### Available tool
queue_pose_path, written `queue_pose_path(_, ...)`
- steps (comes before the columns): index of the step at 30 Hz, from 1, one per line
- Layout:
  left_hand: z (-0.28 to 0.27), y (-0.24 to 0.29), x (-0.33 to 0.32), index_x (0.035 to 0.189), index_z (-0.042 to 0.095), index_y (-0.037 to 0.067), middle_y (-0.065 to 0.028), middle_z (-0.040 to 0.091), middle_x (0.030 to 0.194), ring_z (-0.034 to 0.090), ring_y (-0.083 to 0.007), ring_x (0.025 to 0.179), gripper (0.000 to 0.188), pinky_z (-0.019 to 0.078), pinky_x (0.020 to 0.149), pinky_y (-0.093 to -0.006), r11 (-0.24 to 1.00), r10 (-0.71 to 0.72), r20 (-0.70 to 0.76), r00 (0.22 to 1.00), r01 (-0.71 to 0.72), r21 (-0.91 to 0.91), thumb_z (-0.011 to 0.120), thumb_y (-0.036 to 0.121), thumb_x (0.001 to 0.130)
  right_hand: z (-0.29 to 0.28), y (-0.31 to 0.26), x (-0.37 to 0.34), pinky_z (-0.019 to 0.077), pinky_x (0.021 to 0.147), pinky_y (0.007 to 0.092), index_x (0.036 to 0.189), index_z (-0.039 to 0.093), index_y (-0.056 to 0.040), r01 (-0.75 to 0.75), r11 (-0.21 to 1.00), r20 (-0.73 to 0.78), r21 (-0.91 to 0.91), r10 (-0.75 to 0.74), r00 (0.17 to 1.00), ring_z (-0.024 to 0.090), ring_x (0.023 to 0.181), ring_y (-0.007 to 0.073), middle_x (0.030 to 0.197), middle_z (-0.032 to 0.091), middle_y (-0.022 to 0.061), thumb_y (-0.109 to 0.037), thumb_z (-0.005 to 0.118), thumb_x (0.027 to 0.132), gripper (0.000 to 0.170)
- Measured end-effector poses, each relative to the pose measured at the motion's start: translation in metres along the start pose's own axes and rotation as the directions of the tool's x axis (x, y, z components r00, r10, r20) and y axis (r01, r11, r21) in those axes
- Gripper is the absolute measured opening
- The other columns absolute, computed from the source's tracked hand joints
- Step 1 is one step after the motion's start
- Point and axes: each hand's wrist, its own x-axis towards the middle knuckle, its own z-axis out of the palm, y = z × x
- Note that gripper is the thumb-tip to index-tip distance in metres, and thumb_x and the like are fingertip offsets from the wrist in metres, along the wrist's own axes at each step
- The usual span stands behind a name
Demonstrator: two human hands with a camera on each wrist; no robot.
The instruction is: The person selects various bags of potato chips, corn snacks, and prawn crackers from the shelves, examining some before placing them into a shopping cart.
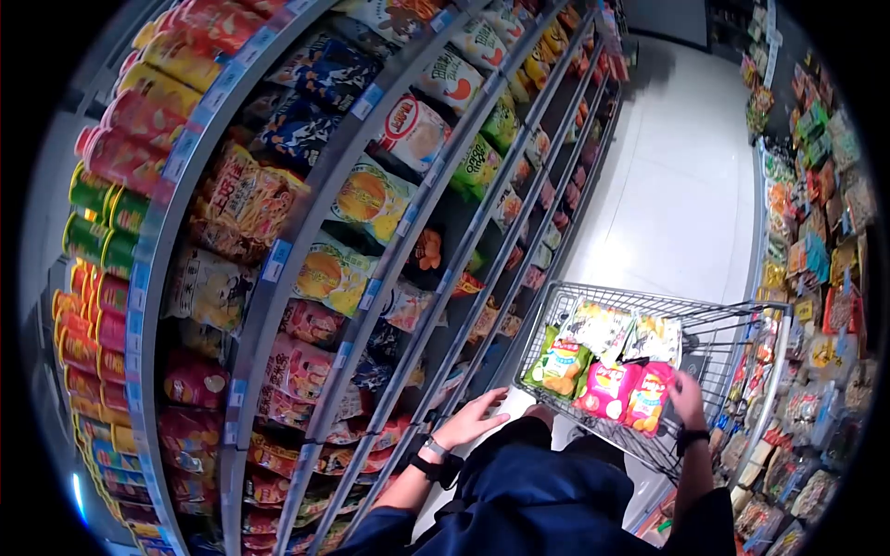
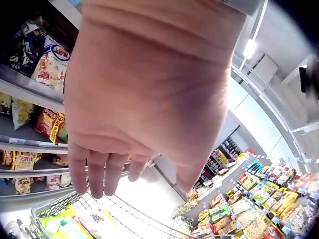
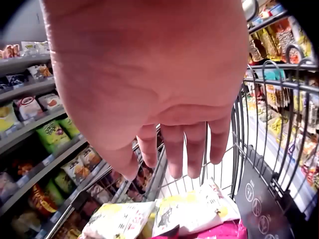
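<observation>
My left hand (image 1: 471, 419) is held out beside the cart's near left corner, fingers extended with nothing in them. In the left wrist view its palm (image 2: 149, 94) fills the middle. My right hand (image 1: 688, 400) is over the right part of the shopping cart (image 1: 714, 324), close beside a pink chip bag (image 1: 652, 397). Its fingers (image 3: 173, 149) look straight and hold nothing in the right wrist view. Another pink chip bag (image 1: 607, 385), a green chip bag (image 1: 559, 364) and two white snack bags (image 3: 194, 209) lie in the cart.
A tall snack shelf (image 1: 362, 241) runs along the left, packed with chip bags and tubs. On the right stands a display of packaged snacks (image 1: 825, 278). The pale tiled floor (image 1: 681, 185) stretches ahead between them.
</observation>
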Motion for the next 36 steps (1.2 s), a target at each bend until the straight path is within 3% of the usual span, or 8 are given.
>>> queue_pose_path(4, 0.002, 0.012, 0.016, 0.143, 0.041, -0.001, -0.0215, 0.053, 0.137, 0.054, -0.0311, 0.125, 0.065, 0.0428, 0.105, -0.0402, 0.991, 0.081, 0.055, 0.995, -0.087, 0.102, 0.06, 0.04, 0.097, 0.022, 0.015, -0.066, 0.0525, 0.08, 0.0401, 0.117, 0.064, -0.0016, -0.115, 0.952, 0.345, 0.283, 0.011, 0.939, 0.066, 0.087, 0.0344, 0.102, 0.068, 0.0197, -0.017, 0.072, 0.087, 0.035)
queue_pose_path(8, -0.006, 0.029, 0.023, 0.139, 0.047, 0.002, -0.0147, 0.056, 0.132, 0.053, -0.0244, 0.124, 0.05, 0.042, 0.105, -0.0365, 0.99, 0.083, 0.066, 0.994, -0.09, 0.109, 0.055, 0.033, 0.101, 0.082, 0.028, -0.142, 0.0518, 0.082, 0.048, 0.109, 0.068, -0.0056, -0.008, 0.999, 0.176, -0.04, 0.015, 0.984, 0.065, 0.089, 0.0405, 0.101, 0.067, 0.0205, -0.042, 0.062, 0.092, 0.041)
queue_pose_path(10, -0.017, 0.034, 0.02, 0.139, 0.048, 0.002, -0.0112, 0.057, 0.132, 0.053, -0.0216, 0.124, 0.047, 0.0419, 0.104, -0.0347, 0.994, 0.076, 0.042, 0.996, -0.072, -0.077, 0.053, 0.031, 0.102, 0.078, 0.013, -0.138, 0.0513, 0.08, 0.0498, 0.108, 0.068, -0.0062, -0.271, 0.933, 0.337, -0.237, 0.341, 0.878, 0.065, 0.088, 0.04, 0.097, 0.068, 0.0193, -0.043, 0.057, 0.094, 0.041)
queue_pose_path(12, -0.036, 0.054, 0.006, 0.136, 0.051, 0.002, -0.0088, 0.058, 0.13, 0.056, -0.0167, 0.119, 0.042, 0.0455, 0.1, -0.0319, 0.933, 0.006, 0.056, 0.998, 0.014, -0.361, 0.055, 0.027, 0.102, 0.077, -0.005, -0.136, 0.052, 0.075, 0.0493, 0.096, 0.068, -0.0053, -0.17, 0.95, -0.022, -0.262, 0.17, 0.985, 0.066, 0.084, 0.0383, 0.093, 0.069, 0.0188, -0.037, 0.06, 0.093, 0.033)
queue_pose_path(16, -0.105, 0.1, -0.033, 0.129, 0.056, 0.003, -0.0085, 0.062, 0.122, 0.061, -0.0176, 0.109, 0.035, 0.0502, 0.093, -0.0327, 0.918, 0.074, -0.245, 0.967, -0.162, -0.363, 0.057, 0.022, 0.1, 0.063, -0.018, -0.144, 0.0543, 0.072, 0.0481, 0.093, 0.067, -0.0053, 0.178, 0.949, 0.145, -0.262, -0.143, 0.979, 0.068, 0.081, 0.037, 0.095, 0.069, 0.0174, -0.042, 0.065, 0.088, 0.038)
queue_pose_path(20, -0.205, 0.135, -0.058, 0.119, 0.062, 0.002, -0.0078, 0.063, 0.116, 0.062, -0.0173, 0.104, 0.033, 0.0498, 0.092, -0.0319, 0.924, 0.311, -0.626, 0.716, -0.383, 0.021, 0.061, 0.027, 0.096, 0.054, -0.022, -0.127, 0.0544, 0.064, 0.0483, 0.085, 0.067, -0.0074, 0.247, 0.914, 0.307, -0.321, -0.146, 0.94, 0.068, 0.07, 0.037, 0.084, 0.069, 0.016, -0.049, 0.07, 0.081, 0.042)
queue_pose_path(24, -0.31, 0.165, -0.06, 0.119, 0.061, 0.002, -0.0045, 0.063, 0.113, 0.059, -0.0147, 0.107, 0.038, 0.0451, 0.096, -0.0286, 0.815, 0.293, -0.951, 0.099, -0.545, 0.195, 0.065, 0.03, 0.095, 0.046, -0.017, -0.104, 0.0539, 0.06, 0.0462, 0.088, 0.064, -0.0083, 0.345, 0.87, 0.345, -0.351, -0.222, 0.912, 0.067, 0.067, 0.0353, 0.079, 0.068, 0.0142, -0.048, 0.07, 0.08, 0.041)
queue_pose_path(36, -0.429, 0.209, -0.019, 0.147, 0.038, 0.003, -0.0078, 0.048, 0.14, 0.047, -0.0191, 0.122, 0.077, 0.0379, 0.101, -0.0328, 0.784, 0.189, -0.964, -0.188, -0.562, 0.264, 0.076, 0.031, 0.086, 0.037, -0.011, -0.04, 0.0533, 0.061, 0.0437, 0.089, 0.061, -0.0085, 0.42, 0.848, 0.291, -0.324, -0.333, 0.897, 0.067, 0.071, 0.0299, 0.077, 0.067, 0.0119, -0.034, 0.068, 0.08, 0.028)
